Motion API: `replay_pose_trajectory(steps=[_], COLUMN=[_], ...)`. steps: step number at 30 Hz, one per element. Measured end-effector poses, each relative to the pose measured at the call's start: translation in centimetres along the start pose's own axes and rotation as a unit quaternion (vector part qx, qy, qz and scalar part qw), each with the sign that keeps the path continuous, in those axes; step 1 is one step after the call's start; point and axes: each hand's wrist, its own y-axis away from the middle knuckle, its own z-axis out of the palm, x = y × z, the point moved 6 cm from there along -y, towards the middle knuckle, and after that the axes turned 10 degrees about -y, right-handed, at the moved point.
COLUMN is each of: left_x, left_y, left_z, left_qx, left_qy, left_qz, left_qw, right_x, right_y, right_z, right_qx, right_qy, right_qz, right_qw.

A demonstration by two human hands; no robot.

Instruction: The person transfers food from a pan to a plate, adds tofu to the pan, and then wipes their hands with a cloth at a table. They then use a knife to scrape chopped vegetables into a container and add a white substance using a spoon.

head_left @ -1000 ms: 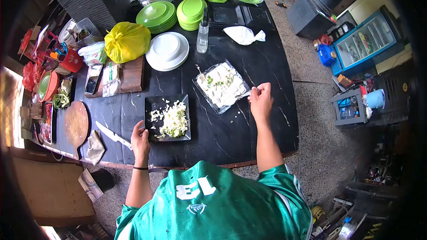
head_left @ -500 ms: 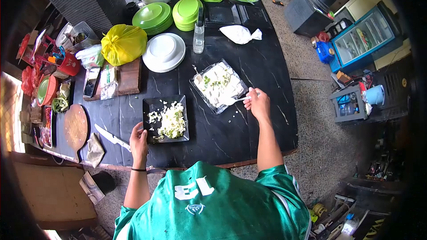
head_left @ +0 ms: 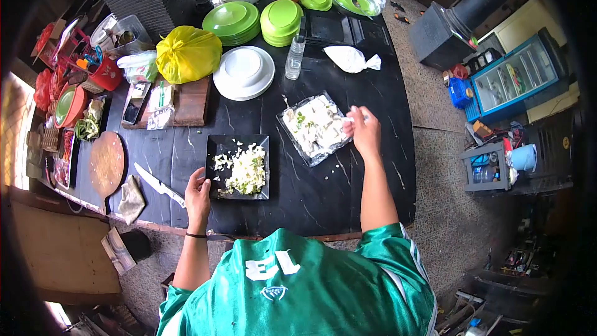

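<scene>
My left hand [head_left: 198, 196] grips the left rim of a black square plate [head_left: 264, 191], fingers curled at its edge. Chopped pale and green vegetable bits [head_left: 247, 171] lie on the plate, mostly toward its right side. Farther right, my right hand [head_left: 365, 130] pinches a pale spoon [head_left: 348, 120] at the right edge of a plastic-lined tray [head_left: 315, 160]. White chunks [head_left: 320, 126] fill this tray, with green bits scattered on the upper left part. The spoon's bowl is hard to make out against the white food.
Left of the plate lie a knife [head_left: 157, 183], a cloth [head_left: 131, 200] and a round wooden board [head_left: 106, 165]. White plates [head_left: 244, 74], green plates [head_left: 231, 22], a yellow bag [head_left: 188, 55], a clear bottle [head_left: 295, 62] and a white bag [head_left: 352, 59] stand farther back.
My right hand has turned and lifted slightly, with the spoon at the tray's right edge. My left hand stays at the plate. The whole view has shifted a little.
</scene>
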Motion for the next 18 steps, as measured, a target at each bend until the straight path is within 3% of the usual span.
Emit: replay_pose_trajectory(steps=[2, 5, 11, 14, 18], left_x=[-0.5, -0.8, 0.5, 0.1, -0.6], left_y=[-0.2, -0.2, 0.3, 0.0, -0.3], left_z=[0.2, 0.3, 0.0, 0.4, 0.2], left_qx=[-0.004, -0.006, 0.000, -0.013, -0.014], left_qy=[0.011, 0.032, 0.013, 0.057, 0.018], left_qz=[-0.005, -0.009, -0.003, -0.012, -0.026], left_qw=[1.000, 0.999, 1.000, 0.998, 0.999], right_x=[0.3, 2.5, 0.8, 1.8, 0.7], right_y=[-1.6, -3.0, -3.4, -3.0, -3.4], right_z=[1.6, 2.4, 1.2, 2.7, 1.2], right_qx=[-0.025, -0.065, 0.006, -0.098, -0.004], right_qy=[0.026, 0.032, 0.053, 0.067, 0.100], right_qz=[-0.026, 0.014, -0.050, -0.014, -0.031], right_qw=[0.999, 0.997, 0.997, 0.993, 0.995])
